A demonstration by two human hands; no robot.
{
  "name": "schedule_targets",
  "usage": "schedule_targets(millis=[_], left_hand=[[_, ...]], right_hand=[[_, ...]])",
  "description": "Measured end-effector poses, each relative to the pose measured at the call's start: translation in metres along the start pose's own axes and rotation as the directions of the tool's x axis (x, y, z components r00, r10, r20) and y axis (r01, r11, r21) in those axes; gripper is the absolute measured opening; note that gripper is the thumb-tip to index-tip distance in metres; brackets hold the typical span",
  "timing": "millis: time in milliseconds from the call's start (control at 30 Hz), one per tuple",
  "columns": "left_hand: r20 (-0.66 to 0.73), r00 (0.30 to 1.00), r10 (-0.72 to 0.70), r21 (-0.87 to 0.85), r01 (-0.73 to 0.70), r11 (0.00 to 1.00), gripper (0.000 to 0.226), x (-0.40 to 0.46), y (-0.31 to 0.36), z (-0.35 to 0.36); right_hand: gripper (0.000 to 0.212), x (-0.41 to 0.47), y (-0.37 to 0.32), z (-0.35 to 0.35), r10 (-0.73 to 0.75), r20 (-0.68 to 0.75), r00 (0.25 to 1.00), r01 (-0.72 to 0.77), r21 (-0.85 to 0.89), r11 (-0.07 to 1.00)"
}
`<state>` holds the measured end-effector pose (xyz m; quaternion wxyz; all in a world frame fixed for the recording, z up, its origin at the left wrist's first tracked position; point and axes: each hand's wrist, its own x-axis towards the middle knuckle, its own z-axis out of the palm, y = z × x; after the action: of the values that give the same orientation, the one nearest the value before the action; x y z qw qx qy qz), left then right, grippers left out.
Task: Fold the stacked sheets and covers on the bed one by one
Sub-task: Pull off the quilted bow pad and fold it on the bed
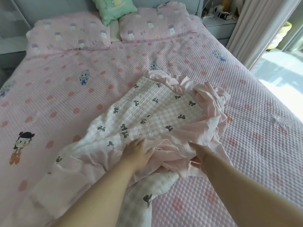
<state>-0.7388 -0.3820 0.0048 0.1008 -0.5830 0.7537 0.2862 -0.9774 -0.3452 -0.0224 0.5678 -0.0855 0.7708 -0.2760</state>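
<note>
At six o'clock on the bed (246, 99), the bow-print quilted cover (155, 110) is pressed by the flat left hand (136, 154); its pink ruffle (211, 115) is pinched by the right hand (199, 155). Edges should be aligned before folding.

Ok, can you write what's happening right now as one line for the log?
stage: gathering | left hand: flat on bow-print quilted cover | right hand: gripping its pink ruffle edge | cover: crumpled, unfolded, on pink bedspread

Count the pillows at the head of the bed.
3. A pink pillow lies at the left, a second pink pillow at the right, and a green cushion stands between them against the headboard. Its top is cut off by the frame; more could be hidden behind.
</note>
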Motion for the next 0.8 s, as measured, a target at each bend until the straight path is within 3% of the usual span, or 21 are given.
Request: schedule_targets(millis=[167, 300, 433, 500, 633, 800], left_hand=[[0.021, 0.998, 0.056, 0.008, -0.056, 0.998, 0.072, -0.018, 0.003, -0.01], [0.02, 0.996, 0.085, 0.002, -0.085, 0.996, 0.078, -0.034, -0.003, -0.02], [0.028, 0.997, 0.065, 0.003, -0.065, 0.998, 0.08, -0.035, -0.006, -0.026], [0.03, 0.998, 0.06, -0.004, -0.06, 0.998, 0.08, -0.034, -0.002, -0.03], [0.007, 0.998, 0.059, -0.036, -0.059, 0.998, 0.08, -0.028, 0.0, -0.039], [0.036, 0.999, 0.008, -0.06, -0.006, 0.998, 0.085, -0.012, -0.005, -0.048]], right_hand=[[0.032, -0.03, -0.009, 0.013, -0.03, -0.004, 1.0, 0.03, 0.099, 0.995], [0.039, -0.046, -0.016, 0.018, -0.016, -0.041, 0.999, 0.015, -0.013, 1.0], [0.034, -0.055, -0.026, 0.017, 0.054, -0.041, 0.998, -0.054, -0.01, 0.998], [0.044, -0.055, -0.028, 0.016, 0.199, 0.023, 0.98, -0.2, 0.041, 0.979], [0.07, -0.052, -0.028, 0.038, 0.422, 0.275, 0.864, -0.449, 0.041, 0.893], [0.075, -0.022, -0.033, 0.073, 0.364, 0.261, 0.894, -0.437, 0.331, 0.836]])
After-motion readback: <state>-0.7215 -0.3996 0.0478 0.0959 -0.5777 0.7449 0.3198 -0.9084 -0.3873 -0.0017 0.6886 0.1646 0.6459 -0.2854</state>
